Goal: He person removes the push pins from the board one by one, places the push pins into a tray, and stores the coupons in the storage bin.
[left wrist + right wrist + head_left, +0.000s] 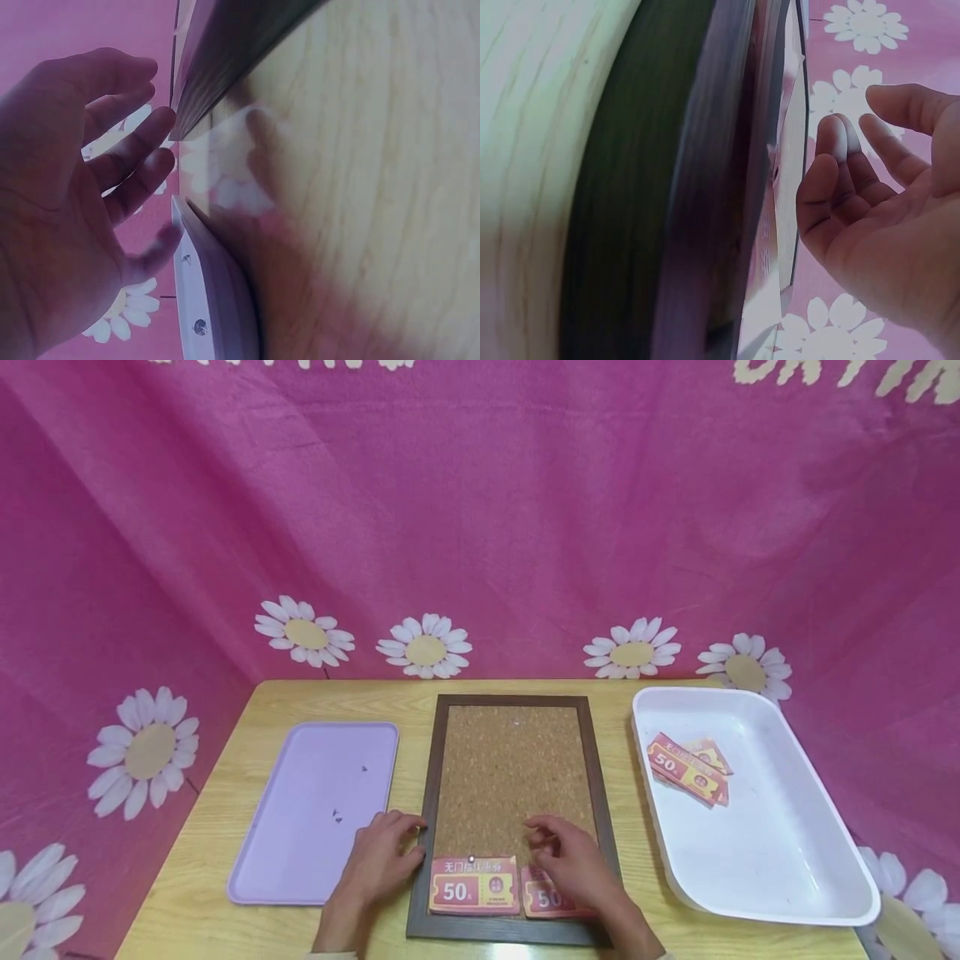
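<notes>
Two red coupons (474, 887) lay on the corkboard (516, 777), one partly hidden beneath the right hand (570, 864), whose bent fingers and thumb stood apart. Beside the frame (436, 760), the left hand (381, 857) had parted fingers too.

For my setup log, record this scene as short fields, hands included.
Board: cork, in a dark frame
Coupons on board: two, side by side along the near edge; left coupon has a pin-like dot near its top, right coupon partly covered
Tray: lilac, left of board, a few small dark bits on it
Bin: white, right of board, overlapping coupons inside, count unclear
Left hand: at frame's left edge, contact unclear
Right hand: over right coupon, fingers loosely bent, no held item visible
</notes>
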Demonstrator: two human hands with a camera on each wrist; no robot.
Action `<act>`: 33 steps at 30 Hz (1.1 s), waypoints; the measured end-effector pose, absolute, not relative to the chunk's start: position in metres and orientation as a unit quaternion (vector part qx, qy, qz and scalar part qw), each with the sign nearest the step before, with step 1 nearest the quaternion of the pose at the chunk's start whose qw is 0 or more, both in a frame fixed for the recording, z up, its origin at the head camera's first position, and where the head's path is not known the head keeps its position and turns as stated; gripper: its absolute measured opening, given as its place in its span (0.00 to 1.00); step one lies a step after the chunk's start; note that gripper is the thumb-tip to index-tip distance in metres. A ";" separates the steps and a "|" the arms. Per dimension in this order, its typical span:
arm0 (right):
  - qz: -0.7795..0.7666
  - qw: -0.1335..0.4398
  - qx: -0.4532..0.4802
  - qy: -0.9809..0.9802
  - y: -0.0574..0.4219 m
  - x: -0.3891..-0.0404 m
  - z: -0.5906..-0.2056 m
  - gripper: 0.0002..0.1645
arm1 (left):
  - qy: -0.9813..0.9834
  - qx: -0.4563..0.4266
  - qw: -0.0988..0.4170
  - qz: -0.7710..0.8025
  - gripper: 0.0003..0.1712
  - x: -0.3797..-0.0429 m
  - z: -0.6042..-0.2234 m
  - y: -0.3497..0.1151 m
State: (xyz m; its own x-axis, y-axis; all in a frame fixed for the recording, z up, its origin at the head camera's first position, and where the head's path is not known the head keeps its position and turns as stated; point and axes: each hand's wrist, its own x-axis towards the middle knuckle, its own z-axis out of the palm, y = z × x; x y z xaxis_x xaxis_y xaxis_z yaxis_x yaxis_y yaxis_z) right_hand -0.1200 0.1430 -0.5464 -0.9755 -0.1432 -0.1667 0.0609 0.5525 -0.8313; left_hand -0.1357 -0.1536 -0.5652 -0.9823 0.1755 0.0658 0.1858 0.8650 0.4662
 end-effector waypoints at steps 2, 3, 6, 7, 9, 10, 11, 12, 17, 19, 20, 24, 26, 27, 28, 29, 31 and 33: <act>-0.472 0.105 -0.030 0.875 0.142 -0.119 -0.547 0.26 | -0.967 -0.093 0.015 -0.237 0.17 -0.135 -0.565 -0.152; -0.470 0.107 -0.032 0.876 0.141 -0.119 -0.547 0.26 | -0.967 -0.093 0.016 -0.235 0.17 -0.134 -0.565 -0.152; -0.462 0.113 -0.035 0.879 0.140 -0.119 -0.548 0.26 | -0.967 -0.092 0.013 -0.238 0.17 -0.134 -0.565 -0.150; -0.461 0.117 -0.035 0.879 0.139 -0.119 -0.548 0.26 | -0.966 -0.092 0.009 -0.240 0.17 -0.134 -0.565 -0.150; -0.460 0.123 -0.039 0.878 0.138 -0.119 -0.549 0.26 | -0.966 -0.091 0.002 -0.243 0.16 -0.134 -0.565 -0.149; -0.460 0.124 -0.042 0.878 0.137 -0.119 -0.549 0.26 | -0.966 -0.092 0.000 -0.242 0.16 -0.134 -0.564 -0.148; -0.462 0.126 -0.045 0.877 0.136 -0.119 -0.550 0.26 | -0.966 -0.092 -0.002 -0.242 0.16 -0.133 -0.564 -0.147; -0.462 0.125 -0.050 0.877 0.136 -0.119 -0.551 0.26 | -0.966 -0.091 -0.005 -0.242 0.16 -0.133 -0.564 -0.147; -0.445 0.108 -0.078 0.886 0.131 -0.116 -0.554 0.25 | -0.965 -0.096 -0.013 -0.243 0.16 -0.131 -0.563 -0.143; -0.433 0.100 -0.089 0.891 0.130 -0.116 -0.556 0.24 | -0.965 -0.098 -0.017 -0.244 0.16 -0.131 -0.563 -0.141; -0.425 0.098 -0.093 0.895 0.129 -0.115 -0.556 0.23 | -0.964 -0.099 -0.020 -0.245 0.16 -0.130 -0.563 -0.140; -0.406 0.104 -0.099 0.903 0.128 -0.115 -0.558 0.22 | -0.963 -0.104 -0.033 -0.248 0.15 -0.130 -0.563 -0.138; -0.400 0.105 -0.102 0.905 0.127 -0.115 -0.559 0.22 | -0.962 -0.105 -0.040 -0.248 0.15 -0.130 -0.563 -0.136; -0.400 0.104 -0.104 0.905 0.127 -0.115 -0.559 0.22 | -0.962 -0.106 -0.043 -0.246 0.15 -0.130 -0.563 -0.136; -0.399 0.104 -0.107 0.905 0.127 -0.115 -0.559 0.22 | -0.963 -0.104 -0.047 -0.245 0.15 -0.130 -0.563 -0.135; -0.397 0.104 -0.109 0.905 0.127 -0.115 -0.559 0.22 | -0.963 -0.103 -0.050 -0.243 0.15 -0.130 -0.563 -0.135; -0.391 0.103 -0.114 0.907 0.127 -0.115 -0.560 0.22 | -0.964 -0.107 -0.051 -0.238 0.15 -0.131 -0.562 -0.134; -0.384 0.102 -0.115 0.910 0.126 -0.115 -0.560 0.22 | -0.964 -0.112 -0.050 -0.235 0.15 -0.131 -0.561 -0.132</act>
